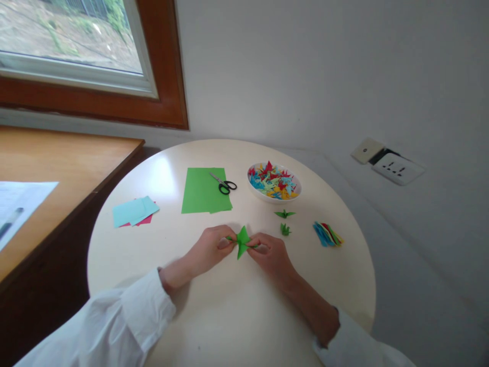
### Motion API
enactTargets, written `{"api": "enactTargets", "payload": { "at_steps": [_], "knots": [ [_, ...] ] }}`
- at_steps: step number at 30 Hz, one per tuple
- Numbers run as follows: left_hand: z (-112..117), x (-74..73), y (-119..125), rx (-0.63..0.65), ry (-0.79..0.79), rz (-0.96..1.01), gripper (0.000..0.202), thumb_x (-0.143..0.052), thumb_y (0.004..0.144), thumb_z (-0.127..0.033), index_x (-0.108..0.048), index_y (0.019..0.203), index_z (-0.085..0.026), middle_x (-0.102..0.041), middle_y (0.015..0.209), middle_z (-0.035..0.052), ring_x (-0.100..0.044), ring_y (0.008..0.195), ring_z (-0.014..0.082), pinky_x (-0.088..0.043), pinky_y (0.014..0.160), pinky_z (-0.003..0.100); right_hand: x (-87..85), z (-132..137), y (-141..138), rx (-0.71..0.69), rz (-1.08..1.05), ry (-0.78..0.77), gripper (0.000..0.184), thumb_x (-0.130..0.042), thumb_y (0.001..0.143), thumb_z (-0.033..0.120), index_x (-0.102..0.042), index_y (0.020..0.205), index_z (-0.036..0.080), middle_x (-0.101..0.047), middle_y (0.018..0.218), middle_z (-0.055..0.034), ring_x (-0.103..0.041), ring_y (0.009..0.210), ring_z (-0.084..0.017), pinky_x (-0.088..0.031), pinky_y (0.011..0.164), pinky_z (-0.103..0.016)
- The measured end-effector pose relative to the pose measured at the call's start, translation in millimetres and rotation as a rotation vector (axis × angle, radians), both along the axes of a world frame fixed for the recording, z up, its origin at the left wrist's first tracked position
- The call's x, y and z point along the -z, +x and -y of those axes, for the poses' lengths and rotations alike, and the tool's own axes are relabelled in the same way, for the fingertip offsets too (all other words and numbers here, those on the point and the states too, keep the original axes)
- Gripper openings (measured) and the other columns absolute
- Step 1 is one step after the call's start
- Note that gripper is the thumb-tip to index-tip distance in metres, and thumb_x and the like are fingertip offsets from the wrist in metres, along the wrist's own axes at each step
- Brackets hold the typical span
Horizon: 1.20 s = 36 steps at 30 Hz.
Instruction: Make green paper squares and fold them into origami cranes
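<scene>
Head view: near the middle of the frame, a small green paper figure (242, 243) with pointed ends is held just above or on the round white table (229, 321); whether it touches the surface cannot be told. The left hand (209, 251) pinches its left side between thumb and finger, and the right hand (273, 256) grips its right side in the same way, so both are closed on the one piece. White sleeves (147, 303) reach in from the lower left and lower right of the frame. Just beyond the right hand, right of centre, lie two small green folded pieces, the farther one (284, 214) spread wide and the nearer one (285, 230) more compact. Above them, a white bowl (256, 194) is heaped with folded paper shapes in red, blue, yellow and pale green. Upper centre, black-handled scissors (225, 186) rest across the right edge of some green sheets (201, 191). Left of centre, light blue sheets (133, 211) overlap pinkish-red ones (145, 220), while a fanned bundle of coloured paper (327, 235) lies at the right of the table. A wooden table (72, 160) with a white sheet (28, 201) and a pen (10, 223) stands at the left edge, and a wall socket (398, 168) shows at the right.
</scene>
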<state>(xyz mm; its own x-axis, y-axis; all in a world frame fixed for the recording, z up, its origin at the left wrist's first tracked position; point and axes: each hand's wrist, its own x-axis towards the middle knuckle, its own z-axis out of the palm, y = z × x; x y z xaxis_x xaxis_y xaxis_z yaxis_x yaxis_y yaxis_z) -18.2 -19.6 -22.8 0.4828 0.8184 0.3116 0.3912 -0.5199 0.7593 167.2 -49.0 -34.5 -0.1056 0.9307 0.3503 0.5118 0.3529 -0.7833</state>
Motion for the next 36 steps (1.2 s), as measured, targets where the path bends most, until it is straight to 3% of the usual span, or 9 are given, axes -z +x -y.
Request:
{"api": "enactTargets", "payload": {
  "at_steps": [5, 10, 15, 24, 36],
  "knots": [
    [2.4, -4.0, 0.3, 0.003, -0.05, 0.011, 0.012, -0.051, 0.071, -0.007, -0.057, 0.074, -0.017, -0.063, 0.071, -0.0002, -0.057, 0.066, 0.0112, -0.043, 0.064, 0.021, -1.6, 0.2, -0.9, -0.011, 0.004, -0.012, 0.01, -0.059, 0.066, 0.012, -0.063, 0.06, 0.02, -0.068, 0.063, -0.0016, -0.064, 0.06, -0.015, -0.048, 0.057, -0.023],
    [4.5, -5.9, 2.2, -0.011, -0.161, 0.075, 0.025, -0.051, 0.069, -0.008, -0.053, 0.092, -0.019, -0.058, 0.068, -0.0041, -0.054, 0.062, 0.0096, -0.043, 0.061, 0.02, -4.5, 1.2, -2.9, -0.01, 0.02, -0.017, 0.01, -0.057, 0.065, 0.012, -0.061, 0.059, 0.019, -0.066, 0.061, -0.0009, -0.062, 0.058, -0.014, -0.046, 0.055, -0.022],
    [3.6, -3.0, 2.8, 0.027, -0.132, 0.007, 0.013, -0.051, 0.068, -0.006, -0.058, 0.074, -0.016, -0.06, 0.067, -0.0005, -0.054, 0.062, 0.0109, -0.042, 0.059, 0.021, -6.6, 2.6, -5.3, -0.018, -0.007, -0.09, 0.009, -0.054, 0.065, 0.013, -0.059, 0.063, 0.02, -0.063, 0.059, 0.0016, -0.059, 0.054, -0.012, -0.045, 0.051, -0.02],
    [2.9, -2.7, 3.6, 0.036, -0.109, 0.028, 0.013, -0.054, 0.071, -0.006, -0.064, 0.07, -0.014, -0.061, 0.068, 0.0024, -0.054, 0.063, 0.0118, -0.042, 0.058, 0.021, -11.5, 4.9, -8.6, -0.047, -0.096, -0.144, 0.021, -0.051, 0.063, 0.012, -0.052, 0.08, 0.023, -0.069, 0.072, 0.0002, -0.068, 0.068, -0.015, -0.051, 0.058, -0.022],
    [4.4, -1.4, 6.8, 0.026, -0.246, 0.181, 0.009, -0.054, 0.074, -0.014, -0.062, 0.072, -0.013, -0.062, 0.068, 0.0024, -0.055, 0.063, 0.0114, -0.043, 0.057, 0.021, -14.0, 4.3, -9.2, 0.001, -0.035, 0.0, 0.019, -0.058, 0.066, 0.015, -0.054, 0.082, 0.023, -0.07, 0.072, -0.0007, -0.068, 0.067, -0.016, -0.052, 0.063, -0.025]
  ]
}}
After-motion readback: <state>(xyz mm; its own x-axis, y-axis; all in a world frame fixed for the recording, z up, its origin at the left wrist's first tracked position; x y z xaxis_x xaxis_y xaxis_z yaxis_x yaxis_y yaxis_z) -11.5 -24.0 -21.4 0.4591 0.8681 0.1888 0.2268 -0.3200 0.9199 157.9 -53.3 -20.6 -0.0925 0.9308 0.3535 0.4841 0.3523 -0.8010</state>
